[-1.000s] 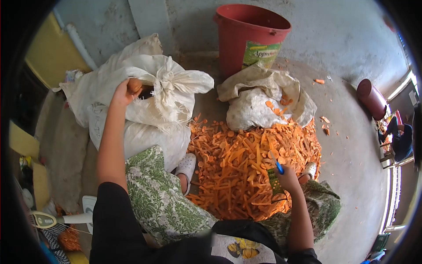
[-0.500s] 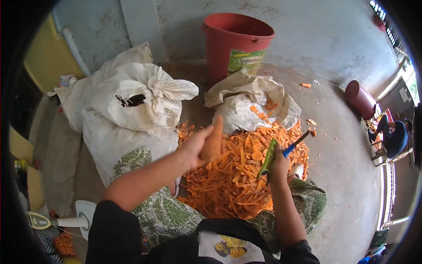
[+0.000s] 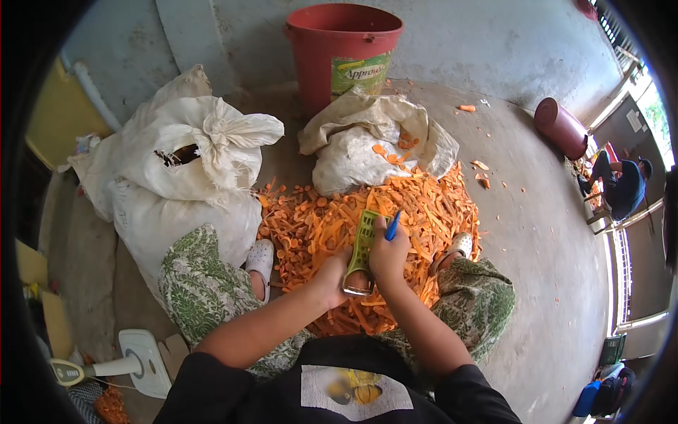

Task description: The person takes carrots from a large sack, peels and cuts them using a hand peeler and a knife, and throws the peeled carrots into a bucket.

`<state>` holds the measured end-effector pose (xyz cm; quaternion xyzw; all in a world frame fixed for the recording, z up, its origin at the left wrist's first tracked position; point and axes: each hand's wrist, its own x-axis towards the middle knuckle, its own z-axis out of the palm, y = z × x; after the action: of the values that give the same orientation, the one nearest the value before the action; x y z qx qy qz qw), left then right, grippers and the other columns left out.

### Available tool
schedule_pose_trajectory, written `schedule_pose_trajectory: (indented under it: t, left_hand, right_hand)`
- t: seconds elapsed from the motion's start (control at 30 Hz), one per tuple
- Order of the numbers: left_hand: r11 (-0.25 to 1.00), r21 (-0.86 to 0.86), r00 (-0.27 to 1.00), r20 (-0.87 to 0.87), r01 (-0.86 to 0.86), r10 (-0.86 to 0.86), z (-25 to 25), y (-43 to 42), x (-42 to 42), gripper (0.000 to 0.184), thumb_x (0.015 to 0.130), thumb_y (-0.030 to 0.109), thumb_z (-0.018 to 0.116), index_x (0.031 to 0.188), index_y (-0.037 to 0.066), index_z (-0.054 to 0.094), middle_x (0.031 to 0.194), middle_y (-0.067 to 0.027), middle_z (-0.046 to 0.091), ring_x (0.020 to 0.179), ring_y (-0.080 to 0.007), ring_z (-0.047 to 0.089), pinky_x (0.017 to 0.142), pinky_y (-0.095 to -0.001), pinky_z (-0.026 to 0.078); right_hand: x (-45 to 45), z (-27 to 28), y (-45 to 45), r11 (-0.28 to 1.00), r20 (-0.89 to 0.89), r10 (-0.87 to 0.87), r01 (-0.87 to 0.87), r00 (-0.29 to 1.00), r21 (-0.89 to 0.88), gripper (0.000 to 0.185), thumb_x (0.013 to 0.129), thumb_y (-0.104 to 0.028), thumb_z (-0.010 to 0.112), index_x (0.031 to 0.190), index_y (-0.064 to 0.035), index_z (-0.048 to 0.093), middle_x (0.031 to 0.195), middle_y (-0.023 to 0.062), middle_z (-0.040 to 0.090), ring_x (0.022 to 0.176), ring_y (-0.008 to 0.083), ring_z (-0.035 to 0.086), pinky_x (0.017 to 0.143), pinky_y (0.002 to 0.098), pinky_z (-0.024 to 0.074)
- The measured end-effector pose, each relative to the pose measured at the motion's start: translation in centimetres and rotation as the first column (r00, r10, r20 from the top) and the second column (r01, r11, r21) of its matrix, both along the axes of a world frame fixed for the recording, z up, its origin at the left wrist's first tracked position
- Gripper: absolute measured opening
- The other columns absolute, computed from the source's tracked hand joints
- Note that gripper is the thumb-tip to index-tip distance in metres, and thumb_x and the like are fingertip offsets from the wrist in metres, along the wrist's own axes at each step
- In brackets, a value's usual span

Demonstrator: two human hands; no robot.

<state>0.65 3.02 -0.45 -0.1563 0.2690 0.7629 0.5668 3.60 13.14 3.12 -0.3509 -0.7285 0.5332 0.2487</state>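
Note:
Just in front of my body, my left hand (image 3: 335, 280) is wrapped round a carrot (image 3: 358, 280), most of it hidden under the green peeler (image 3: 364, 240). My right hand (image 3: 388, 256) grips that peeler and also a blue-handled knife (image 3: 393, 225), whose blade I cannot make out. The peeler lies against the carrot. Below both hands spreads a heap of orange carrot peelings and slices (image 3: 304, 226), between my two feet in pale clogs.
White sacks (image 3: 183, 205) stand at the left, one torn open. Behind the heap are a crumpled sack (image 3: 353, 162) and a red bin (image 3: 311, 63). A scale (image 3: 145, 364) is at lower left. A dark red bucket (image 3: 560, 128) and a seated person (image 3: 625, 187) are at right.
My left hand has brought a carrot from the torn sack to my front. My right hand has moved in to meet it, with the peeler now on the carrot. The view has shifted.

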Motion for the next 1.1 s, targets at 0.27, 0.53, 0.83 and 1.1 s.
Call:
schedule_pose_trajectory:
  t: [0.27, 0.53, 0.83, 1.1]
  left_hand:
    - [0.900, -0.171, 0.873, -0.226, 0.401, -0.432, 1.3, -1.4, 0.1, 0.039, 0.092, 0.038, 0.032, 0.099, 0.003, 0.049, 0.088, -0.0089, 0.056, 0.078, -0.0163, 0.057, 0.063, -0.0303, 0.049]
    - [0.973, -0.043, 0.952, -0.199, 0.227, -0.231, 0.1, -0.9, -1.5, 0.032, 0.091, 0.031, 0.034, 0.098, 0.005, 0.052, 0.083, -0.0059, 0.059, 0.067, -0.0158, 0.060, 0.057, -0.0316, 0.051]
    - [0.854, -0.218, 0.794, -0.317, 0.472, -0.519, 1.1, -1.9, -0.5, 0.039, 0.091, 0.040, 0.035, 0.102, 0.005, 0.051, 0.087, -0.0068, 0.057, 0.077, -0.0151, 0.057, 0.064, -0.0280, 0.048]
    - [0.954, 0.088, 0.953, -0.133, 0.286, -0.273, -0.5, -0.8, -1.9, 0.033, 0.090, 0.032, 0.038, 0.102, 0.004, 0.049, 0.086, -0.0078, 0.058, 0.074, -0.0163, 0.060, 0.059, -0.0321, 0.052]
  right_hand:
    - [-1.7, -6.2, 10.7, 0.908, 0.050, -0.418, 0.419, 0.907, -0.012, 0.030, 0.088, -0.024, 0.047, 0.072, 0.0001, 0.054, 0.052, 0.0036, 0.044, 0.046, 0.0129, 0.041, 0.044, 0.0302, 0.0321]
    - [-0.1, 0.4, -0.4, 0.995, -0.132, -0.006, -0.007, 0.991, -0.102, 0.024, 0.088, -0.020, 0.047, 0.073, -0.0021, 0.052, 0.053, 0.0030, 0.048, 0.045, 0.0126, 0.040, 0.044, 0.0295, 0.0323]
    - [-2.6, -5.1, 9.9, 0.924, -0.107, -0.361, 0.370, 0.927, 0.091, 0.030, 0.090, -0.022, 0.044, 0.068, -0.0022, 0.050, 0.054, 0.0056, 0.052, 0.045, 0.0152, 0.045, 0.043, 0.0305, 0.0362]
    - [-0.1, -0.4, -0.4, 0.998, -0.149, 0.038, -0.031, 0.988, 0.046, 0.026, 0.088, -0.022, 0.049, 0.072, -0.0014, 0.048, 0.054, 0.0053, 0.048, 0.046, 0.0154, 0.041, 0.045, 0.0292, 0.0349]
